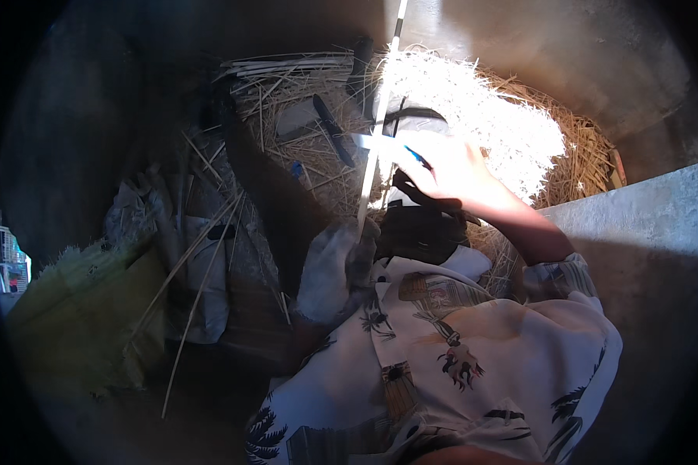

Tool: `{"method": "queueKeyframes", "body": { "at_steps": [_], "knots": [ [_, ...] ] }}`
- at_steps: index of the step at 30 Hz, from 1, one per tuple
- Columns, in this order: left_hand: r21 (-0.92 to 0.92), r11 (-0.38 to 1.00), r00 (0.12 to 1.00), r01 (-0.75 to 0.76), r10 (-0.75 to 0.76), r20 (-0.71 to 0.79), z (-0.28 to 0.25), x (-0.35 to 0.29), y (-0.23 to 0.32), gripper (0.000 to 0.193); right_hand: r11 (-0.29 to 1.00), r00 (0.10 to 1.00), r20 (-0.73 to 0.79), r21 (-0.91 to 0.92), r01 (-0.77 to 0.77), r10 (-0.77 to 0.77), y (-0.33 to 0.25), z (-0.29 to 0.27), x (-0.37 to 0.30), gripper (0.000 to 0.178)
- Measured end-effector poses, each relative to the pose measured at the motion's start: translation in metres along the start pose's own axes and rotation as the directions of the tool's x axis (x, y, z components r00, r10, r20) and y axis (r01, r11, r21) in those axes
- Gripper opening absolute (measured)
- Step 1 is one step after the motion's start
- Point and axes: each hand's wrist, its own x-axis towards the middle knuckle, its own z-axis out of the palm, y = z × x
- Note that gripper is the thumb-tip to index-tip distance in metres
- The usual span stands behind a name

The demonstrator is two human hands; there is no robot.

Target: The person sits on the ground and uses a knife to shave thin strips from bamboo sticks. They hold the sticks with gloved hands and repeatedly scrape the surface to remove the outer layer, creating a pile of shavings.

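To the left of the work, past a yellow-green woven sack (93, 310) and a few loose thin strips (190, 298), the left hand (332, 263), in what looks like a pale glove, appears closed around the lower end of 1 long pale strip (385, 85); its separate fingers cannot be made out. The step seems to be paring or scraping this strip, so a firm, steady hold there would suit it, with the gloved fingers clear of the edge. Just beyond, the blade of a blue-handled knife (418, 156) crosses the strip. A shallow, even angle and light pressure would probably take thin shavings without biting deep. The right hand (459, 167) is wrapped around the knife, though glare washes out its fingertips; a relaxed wrist should help the stroke stay smooth.

The strip stands in front of the body, between the 2 hands. Its long axis runs from the left hand at the lower left up and slightly right, nearly straight away from the person, with the far end leaving the top of the view. The blade points left, roughly square across that axis. To the right lies a bright heap of shavings (512, 128).
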Motion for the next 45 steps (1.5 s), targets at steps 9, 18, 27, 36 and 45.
{"method": "queueKeyframes", "body": {
  "at_steps": [9, 18, 27, 36, 45],
  "knots": [
    [-0.453, 0.873, 0.982, 0.182, -0.183, 0.043, 0.006, 0.006, -0.014, 0.018, 0.936, 0.955, 0.253, 0.271, -0.225, 0.156, -0.004, 0.03, -0.02, 0.032],
    [-0.179, 0.983, 0.996, 0.035, -0.049, -0.077, 0.021, 0.005, -0.005, 0.02, 0.923, 0.993, 0.072, 0.368, -0.113, 0.093, -0.008, 0.035, -0.039, 0.026],
    [-0.189, 0.982, 0.988, 0.027, -0.055, -0.144, 0.018, 0.01, -0.006, 0.013, 0.922, 0.995, 0.064, 0.373, -0.1, 0.082, -0.009, 0.038, -0.045, 0.028],
    [-0.225, 0.972, 0.99, 0.071, -0.097, -0.107, 0.022, 0.009, -0.005, 0.017, 0.946, 0.998, 0.047, 0.319, -0.063, 0.05, -0.004, 0.042, -0.044, 0.029],
    [-0.249, 0.962, 0.976, 0.111, -0.153, -0.156, 0.02, 0.011, -0.005, 0.027, 0.936, 0.998, -0.049, 0.35, -0.022, 0.042, 0.011, 0.055, -0.039, 0.033]
  ]
}}
